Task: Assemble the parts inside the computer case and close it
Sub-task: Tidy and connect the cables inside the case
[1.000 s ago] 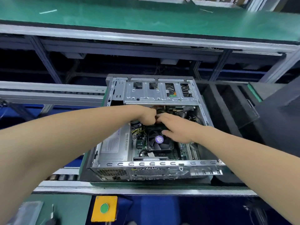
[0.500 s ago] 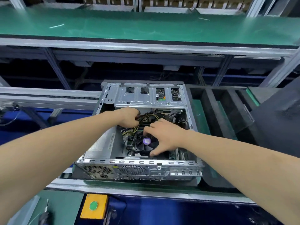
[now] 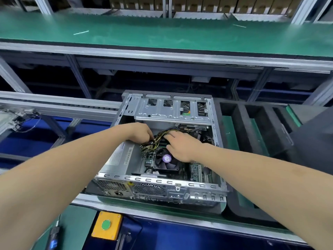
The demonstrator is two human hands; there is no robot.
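Inspector: Right hand (image 3: 180, 147) has left the black cooling fan (image 3: 166, 160) for the yellow-and-black wire bundle (image 3: 158, 139); left hand (image 3: 142, 131) pinches it.
Clerk: Right grip?
Inspector: Cannot tell. Bundle inside open grey metal computer case (image 3: 162, 181), desk's (image 3: 231, 141) near edge. Judged limp, light; hold near its end.

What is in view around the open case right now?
computer case: one, silver, centre of view
drive cage: one, silver, far end of case
power supply: one, silver, case's left side
cable bundle: one, yellow and black, mid-case
cooler fan: one, black, purple sticker, beside cables
button box: one, yellow, green button, near edge
hand tool: one, black and blue, bottom left
foam tray: one, black, right of case
hands: two; left hand grips cable bundle, right hand touches it
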